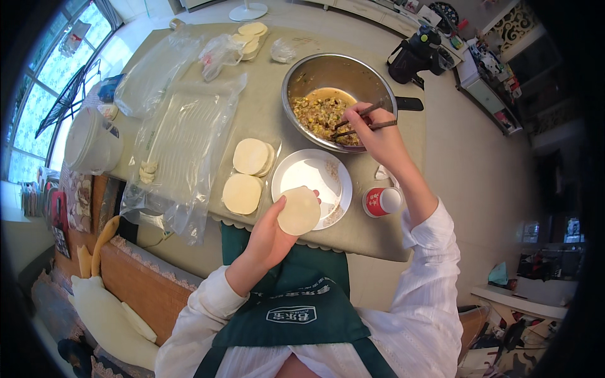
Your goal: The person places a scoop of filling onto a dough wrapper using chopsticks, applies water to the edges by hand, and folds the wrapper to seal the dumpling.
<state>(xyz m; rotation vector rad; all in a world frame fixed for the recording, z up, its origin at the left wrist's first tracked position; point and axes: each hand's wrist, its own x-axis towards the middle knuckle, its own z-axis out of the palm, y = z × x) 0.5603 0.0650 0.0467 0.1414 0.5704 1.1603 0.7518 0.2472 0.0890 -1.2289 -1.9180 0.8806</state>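
Observation:
A round dumpling wrapper point(298, 211) lies flat in my left hand point(270, 236), held at its edge by the thumb above the near rim of a white plate point(312, 177). My right hand point(373, 130) grips dark chopsticks point(361, 130). Their tips reach into chopped yellow-and-brown filling point(317, 115) inside a steel pot point(340, 66) with a black handle. Left of the plate, two stacks of round wrappers point(250, 156) rest on plastic. Pale residue marks the plate's right side.
A plastic-covered ridged tray point(186, 127) bears a few folded dumplings point(148, 172) at its left edge. To the right stand a red-and-white cup point(376, 202) and a black bottle point(411, 56). More wrappers point(250, 40) lie at the back, and a clear bucket point(92, 141) stands far left.

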